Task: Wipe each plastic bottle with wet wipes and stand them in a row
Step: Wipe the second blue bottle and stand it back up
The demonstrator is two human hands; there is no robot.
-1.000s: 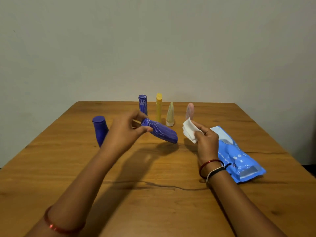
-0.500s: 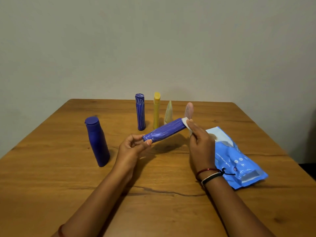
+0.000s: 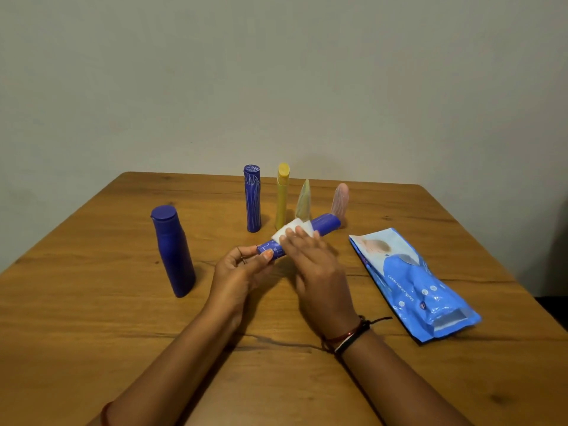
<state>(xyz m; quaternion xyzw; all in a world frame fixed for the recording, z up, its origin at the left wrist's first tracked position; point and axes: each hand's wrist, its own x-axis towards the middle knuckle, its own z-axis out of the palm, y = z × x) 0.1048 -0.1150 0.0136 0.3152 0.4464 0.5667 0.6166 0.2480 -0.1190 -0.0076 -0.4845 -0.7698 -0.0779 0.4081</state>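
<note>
White wet wipe point(image 3: 292, 231) wrapped over the middle of a purple patterned tube point(image 3: 302, 236), held roughly level and clear of the wooden table point(image 3: 92, 318), near its centre. Left hand point(image 3: 238, 273) pinches the near end, thumb and fingers curled on it. Right hand point(image 3: 310, 265) presses the wipe on the tube, fingers curved over it: both grips closed, left on the tube, right on the wipe.

Four slim bottles stand in a row towards the far edge: purple patterned bottle point(image 3: 252, 198), yellow bottle point(image 3: 282, 200), pale green tube point(image 3: 303, 200), pink tube point(image 3: 340, 200). A larger dark blue bottle point(image 3: 172, 250) stands apart, towards the left edge. Blue wipes pack point(image 3: 412, 281) lies flat towards the right edge.

Our judgement on the step: we should slide the wipe end to end while the left hand rolls the tube, so every side is covered. Keep the pinch firm; a wet tube may slip. Far end looks uncovered yet.
</note>
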